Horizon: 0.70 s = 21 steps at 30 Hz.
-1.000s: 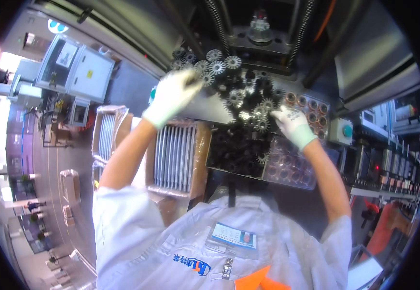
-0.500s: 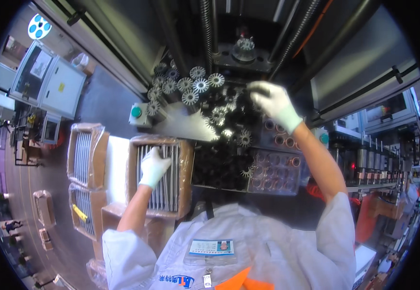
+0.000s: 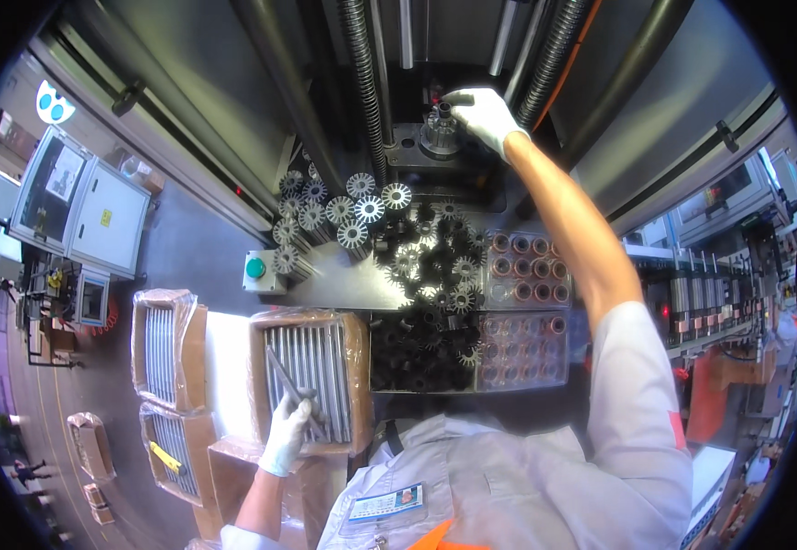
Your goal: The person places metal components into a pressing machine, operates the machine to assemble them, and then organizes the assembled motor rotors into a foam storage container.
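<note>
My left hand (image 3: 286, 434) is closed around a metal rod (image 3: 283, 368) over the box (image 3: 360, 385), its long axis slanting from far left to near right, while my right hand (image 3: 483, 114) bends half-open at the fixture (image 3: 439, 139), its hold something I cannot tell.

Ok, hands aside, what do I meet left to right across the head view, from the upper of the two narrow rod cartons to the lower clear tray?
Upper narrow rod carton → white panel → wider rod carton → heap of dark parts → lower clear tray.
</note>
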Motion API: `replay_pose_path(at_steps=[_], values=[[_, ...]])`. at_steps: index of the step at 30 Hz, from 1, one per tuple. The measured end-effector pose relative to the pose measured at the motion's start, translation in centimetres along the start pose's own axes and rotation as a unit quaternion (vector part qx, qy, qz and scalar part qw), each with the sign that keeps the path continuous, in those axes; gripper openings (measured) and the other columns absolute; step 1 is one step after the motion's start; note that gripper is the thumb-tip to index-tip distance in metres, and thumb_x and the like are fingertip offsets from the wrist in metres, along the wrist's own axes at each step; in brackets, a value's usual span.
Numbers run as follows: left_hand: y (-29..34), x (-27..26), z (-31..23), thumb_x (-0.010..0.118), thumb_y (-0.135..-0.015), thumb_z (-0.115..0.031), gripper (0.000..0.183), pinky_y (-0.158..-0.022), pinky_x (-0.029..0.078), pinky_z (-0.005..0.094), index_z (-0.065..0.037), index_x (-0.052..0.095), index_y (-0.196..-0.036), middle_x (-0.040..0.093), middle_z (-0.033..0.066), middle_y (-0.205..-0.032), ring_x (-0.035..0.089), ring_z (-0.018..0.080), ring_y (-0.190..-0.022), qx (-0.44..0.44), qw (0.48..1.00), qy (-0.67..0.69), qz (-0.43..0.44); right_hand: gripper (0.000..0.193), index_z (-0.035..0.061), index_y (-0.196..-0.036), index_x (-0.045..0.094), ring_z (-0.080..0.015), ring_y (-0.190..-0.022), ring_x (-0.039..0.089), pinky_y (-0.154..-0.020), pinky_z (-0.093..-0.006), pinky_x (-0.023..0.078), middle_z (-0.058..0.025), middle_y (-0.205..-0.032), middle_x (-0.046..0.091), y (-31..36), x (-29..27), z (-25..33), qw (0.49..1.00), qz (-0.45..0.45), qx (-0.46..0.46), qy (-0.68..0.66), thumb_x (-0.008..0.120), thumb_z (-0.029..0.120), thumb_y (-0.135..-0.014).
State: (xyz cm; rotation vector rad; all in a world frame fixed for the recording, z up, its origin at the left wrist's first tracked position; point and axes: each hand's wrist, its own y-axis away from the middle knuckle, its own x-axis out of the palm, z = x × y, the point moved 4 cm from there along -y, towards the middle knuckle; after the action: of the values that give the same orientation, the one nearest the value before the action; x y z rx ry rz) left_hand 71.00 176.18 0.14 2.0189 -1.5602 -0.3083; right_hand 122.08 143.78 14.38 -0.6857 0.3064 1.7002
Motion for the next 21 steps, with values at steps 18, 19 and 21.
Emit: replay_pose_path(at_steps=[18, 19, 21], values=[[-19.0, 31.4, -31.7, 0.064, -0.098, -0.024, 0.024, -0.041, 0.027, 0.0208, -0.004, 0.067, -0.11, 0.046, -0.0096, -0.064, 0.035, 0.0006, -0.045, 0.367, 0.919, -0.094, 0.109, 0.044, 0.0176, -0.139, 0.056, -0.0391, -0.091, 0.064, -0.081, -0.048, 0.054, -0.0172, -0.102, 0.06, 17.3, -4.6, 1.4, 0.97, -0.041, -0.172, 0.166, 0.058, 0.018, -0.095], [-19.0, 32.5, -32.9, 0.063, -0.099, -0.025, 0.023, -0.041, 0.028, 0.0209, -0.004, 0.067, -0.11, 0.046, -0.0093, -0.064, 0.035, 0.0008, -0.046, 0.366, 0.921, -0.069, 0.116, 0.042, 0.0159, -0.136, 0.057, -0.0397, -0.093, 0.063, -0.082, -0.0477, 0.054, -0.0174, -0.104, 0.06, 19.9, -5.5, 1.0, 0.98, 0.026, -0.115, 0.16, 0.058, 0.018, -0.095], [-21.7, 34.4, -33.8, 0.064, -0.099, -0.026, 0.025, -0.04, 0.028, 0.0209, -0.005, 0.067, -0.111, 0.045, -0.0092, -0.064, 0.035, 0.001, -0.046, 0.425, 0.896, -0.083, 0.1, 0.039, 0.015, -0.134, 0.06, -0.0408, -0.096, 0.064, -0.083, -0.0475, 0.054, -0.0194, -0.109, 0.06, 25.3, -7.1, -2.0, 0.98, 0.06, -0.066, 0.177, 0.058, 0.019, -0.095]])
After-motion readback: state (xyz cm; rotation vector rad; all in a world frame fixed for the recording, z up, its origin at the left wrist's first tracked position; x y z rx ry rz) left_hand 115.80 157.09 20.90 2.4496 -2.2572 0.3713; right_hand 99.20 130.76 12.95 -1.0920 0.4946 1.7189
